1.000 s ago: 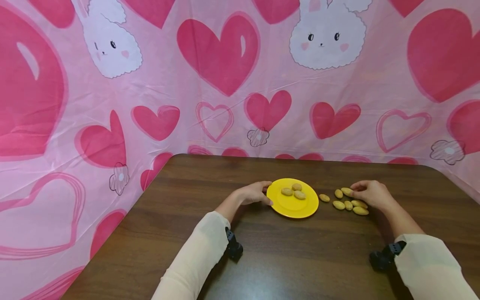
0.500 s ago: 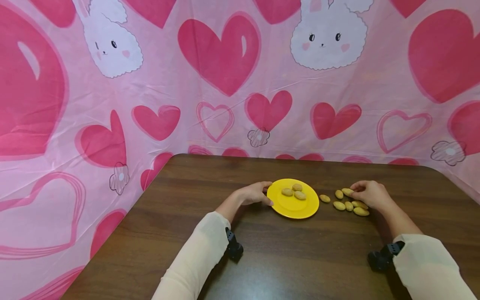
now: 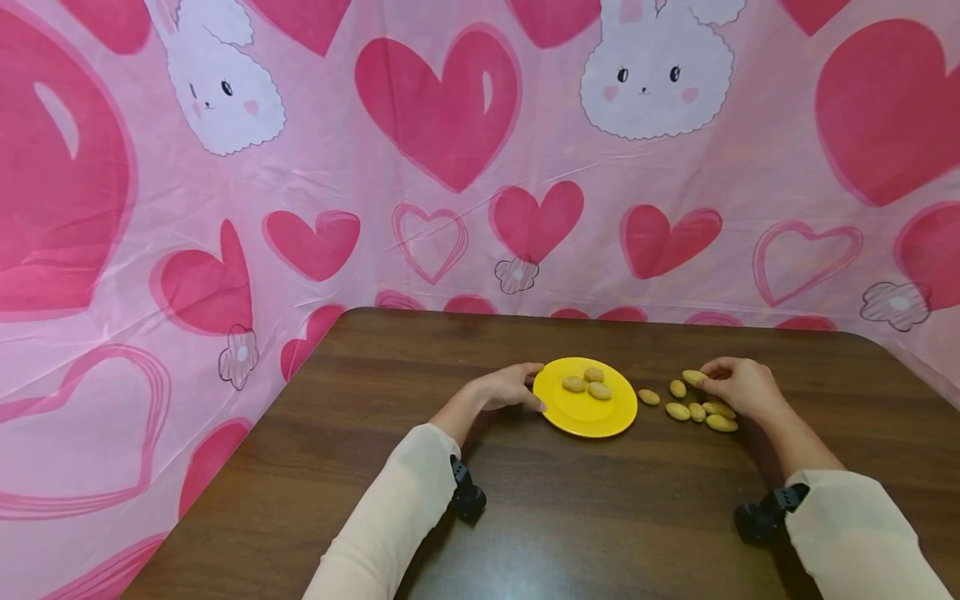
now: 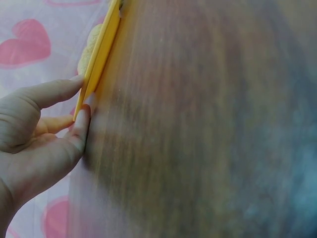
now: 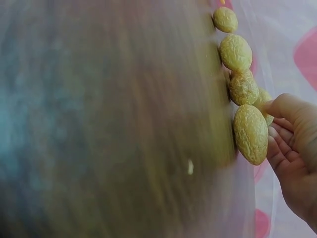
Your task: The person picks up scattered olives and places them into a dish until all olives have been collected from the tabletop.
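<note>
A round yellow plate [image 3: 588,421] with three small yellow-brown oval pieces [image 3: 573,384] on it lies on the table. The left hand [image 3: 504,388] grips its left rim; in the left wrist view the thumb and fingers of that hand [image 4: 47,121] pinch the plate's edge [image 4: 101,54]. To the plate's right, the right hand [image 3: 748,390] pinches one oval piece [image 3: 693,378] between thumb and fingers. Several similar pieces [image 3: 677,411] lie beside and in front of it. In the right wrist view, nearer pieces [image 5: 250,134] partly hide what the right hand [image 5: 297,148] holds.
The brown wooden table [image 3: 585,517] extends in front of the plate and on both sides. A pink cloth with hearts and rabbits [image 3: 450,108] hangs behind it. A stray piece [image 3: 648,397] lies between the plate and the other pieces.
The piece in the right hand has risen slightly and moved a little away from the piece beside it. The left hand and the plate stay in place.
</note>
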The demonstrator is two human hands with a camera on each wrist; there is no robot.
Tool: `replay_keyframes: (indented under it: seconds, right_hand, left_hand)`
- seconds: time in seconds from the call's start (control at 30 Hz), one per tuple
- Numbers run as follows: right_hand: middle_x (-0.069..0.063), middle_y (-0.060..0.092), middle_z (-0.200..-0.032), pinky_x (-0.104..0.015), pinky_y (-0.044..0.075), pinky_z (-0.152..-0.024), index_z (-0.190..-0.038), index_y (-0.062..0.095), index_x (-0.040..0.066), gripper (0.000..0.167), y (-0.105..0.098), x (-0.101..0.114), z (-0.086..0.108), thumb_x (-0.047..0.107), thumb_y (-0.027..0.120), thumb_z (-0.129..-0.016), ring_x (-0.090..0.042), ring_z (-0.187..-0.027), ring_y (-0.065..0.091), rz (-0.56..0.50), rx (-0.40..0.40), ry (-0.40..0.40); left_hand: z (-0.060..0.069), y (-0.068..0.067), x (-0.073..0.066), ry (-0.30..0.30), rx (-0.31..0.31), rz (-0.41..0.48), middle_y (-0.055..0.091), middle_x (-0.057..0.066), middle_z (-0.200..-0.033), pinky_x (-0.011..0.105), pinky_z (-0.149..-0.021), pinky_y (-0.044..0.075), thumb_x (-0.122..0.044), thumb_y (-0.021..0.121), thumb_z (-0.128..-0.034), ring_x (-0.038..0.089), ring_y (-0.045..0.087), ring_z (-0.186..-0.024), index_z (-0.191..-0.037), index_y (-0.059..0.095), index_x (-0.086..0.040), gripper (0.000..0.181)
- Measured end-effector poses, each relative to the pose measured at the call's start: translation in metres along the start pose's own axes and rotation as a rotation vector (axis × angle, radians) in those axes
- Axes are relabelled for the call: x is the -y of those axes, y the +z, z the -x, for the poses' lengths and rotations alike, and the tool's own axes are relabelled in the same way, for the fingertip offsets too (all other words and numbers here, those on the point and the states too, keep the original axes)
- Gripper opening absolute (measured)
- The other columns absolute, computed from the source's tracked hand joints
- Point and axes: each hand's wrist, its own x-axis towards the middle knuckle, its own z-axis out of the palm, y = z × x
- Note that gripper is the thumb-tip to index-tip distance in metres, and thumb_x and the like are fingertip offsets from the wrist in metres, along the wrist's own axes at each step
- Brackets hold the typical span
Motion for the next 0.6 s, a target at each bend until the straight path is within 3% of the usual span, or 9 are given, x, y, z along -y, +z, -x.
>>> replay_keyframes:
  seconds: [0.33,0.6]
  right_hand:
    - [-0.013,0.066,-0.082,-0.038,0.045,-0.065,-0.097,0.065,-0.002,0.024,0.002,0.003,-0.001,0.018,0.064,-0.083,-0.032,-0.078,0.059,-0.008,-0.041,0.0]
    - [-0.014,0.066,-0.083,-0.032,0.047,-0.061,-0.097,0.065,-0.002,0.022,0.001,0.011,0.0,0.015,0.064,-0.084,-0.03,-0.077,0.059,-0.031,-0.044,-0.007]
  left_hand:
    - [0.0,0.0,-0.001,-0.007,-0.001,0.0,0.038,0.012,-0.141,0.035,-0.103,0.032,0.0,0.07,-0.0785,0.023,0.039,-0.123,-0.144,0.029,-0.004,0.077]
    - [0.0,0.001,0.0,-0.003,0.0,-0.002,0.037,0.012,-0.142,0.035,-0.104,0.032,0.0,0.07,-0.0789,0.023,0.039,-0.123,-0.144,0.028,-0.004,0.077]
